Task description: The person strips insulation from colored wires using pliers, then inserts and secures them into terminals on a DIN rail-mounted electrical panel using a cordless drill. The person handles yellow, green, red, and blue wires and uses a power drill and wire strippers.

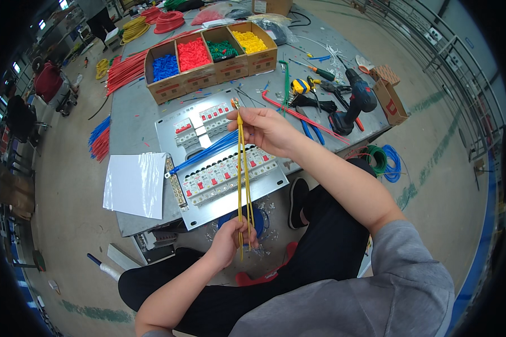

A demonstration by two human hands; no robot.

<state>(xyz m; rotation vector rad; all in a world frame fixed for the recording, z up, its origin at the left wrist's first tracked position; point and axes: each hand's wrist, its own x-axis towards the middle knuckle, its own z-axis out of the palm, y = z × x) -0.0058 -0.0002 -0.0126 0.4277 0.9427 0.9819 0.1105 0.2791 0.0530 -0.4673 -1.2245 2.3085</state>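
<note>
A: Head view: where are the yellow wires [240,174], and what's each hand doing?

B: They're held up over the near part of the panel [213,212]. Right hand [258,126] pinches the sleeved top end between thumb and finger; left hand [229,240] is curled around the lower part, tails poking out underneath.

A: How would they handle?

B: Light, I'd guess, and springy rather than floppy. Jacket's probably a bit slick, but hardly fragile. Best grip is likely that sleeve, with a second hold low down so the strands don't splay.

A: And containers?

B: Cardboard box [201,80] at the back of the surface [130,106], four compartments, left to right: blue bits [166,67], red bits [193,54], green bits [222,49], yellow bits [249,41]. There's a carton [392,106] near the drill [362,96] too; can't tell what's inside.
</note>
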